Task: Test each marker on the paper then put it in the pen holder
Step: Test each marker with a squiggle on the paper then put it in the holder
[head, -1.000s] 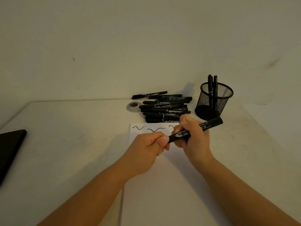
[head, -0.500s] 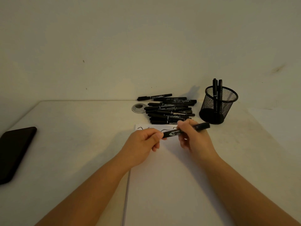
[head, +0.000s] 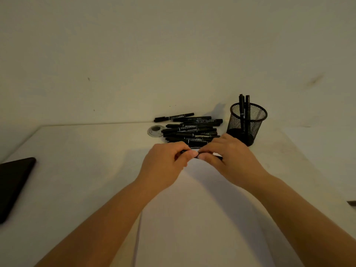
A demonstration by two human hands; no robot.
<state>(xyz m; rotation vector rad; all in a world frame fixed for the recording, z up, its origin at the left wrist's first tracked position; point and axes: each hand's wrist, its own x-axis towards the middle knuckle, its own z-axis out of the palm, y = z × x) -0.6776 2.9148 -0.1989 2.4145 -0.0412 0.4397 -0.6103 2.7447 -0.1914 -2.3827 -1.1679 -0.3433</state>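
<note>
Markers in a loose black pile (head: 190, 130) lie at the far edge of the table (head: 77, 170), and one more marker (head: 196, 155) is held low over the paper (head: 192, 218) just in front of that pile. The left hand (head: 163, 166) has its fingers curled round one end of it, thumb and forefinger pinched close; the right hand (head: 231, 160) grips the other end the same way, fingertips of both hands nearly meeting, so only a short dark stretch of the barrel shows between them. Whether its cap is on or off cannot be made out. To the right of the pile stands the mesh pen holder (head: 248, 122), with two markers upright inside, just beyond the right hand's knuckles. A small round disc (head: 155, 131) lies touching the pile's left side. Bare tabletop spreads to the left as far as a dark flat object (head: 13, 185), cut off by the frame edge. The paper's far end is hidden under the hands.
</note>
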